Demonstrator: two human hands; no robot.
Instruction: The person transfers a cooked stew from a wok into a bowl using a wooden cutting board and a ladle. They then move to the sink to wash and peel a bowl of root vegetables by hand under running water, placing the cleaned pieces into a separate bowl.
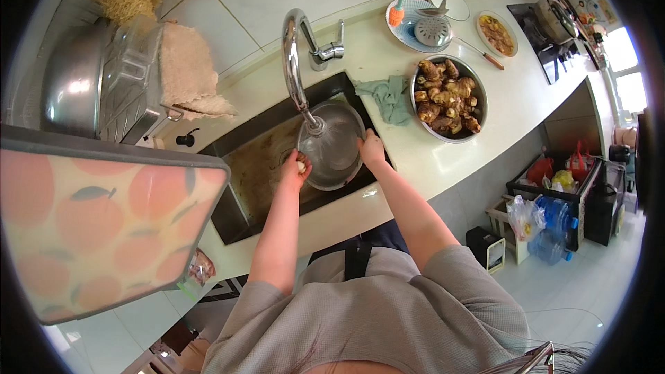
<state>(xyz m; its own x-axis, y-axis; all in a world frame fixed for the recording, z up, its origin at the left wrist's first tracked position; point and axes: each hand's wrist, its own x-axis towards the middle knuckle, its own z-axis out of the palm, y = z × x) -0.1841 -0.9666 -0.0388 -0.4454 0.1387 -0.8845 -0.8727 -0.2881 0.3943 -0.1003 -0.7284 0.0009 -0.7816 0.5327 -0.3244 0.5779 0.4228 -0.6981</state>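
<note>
A stainless steel bowl (332, 166) is tilted in the dark sink (241, 166), under the chrome faucet (292, 62). Water appears to run from the spout into it. My right hand (372, 149) grips the bowl's right rim. At the bowl's left edge, my left hand (294, 172) has its fingers closed around a small brown root piece (301, 166) with a pale end, mostly hidden by the fingers. Brownish water covers the sink floor. Right of the sink, a second metal bowl (485, 114) is filled with knobbly brown roots (446, 94), which look like taro.
A green cloth (389, 101) lies between sink and root bowl. Behind are a blue plate (402, 31) with utensils, a skimmer (434, 31) and a dish of food (496, 34). A fruit-patterned board (109, 223) juts in at left. A stove (550, 52) stands far right.
</note>
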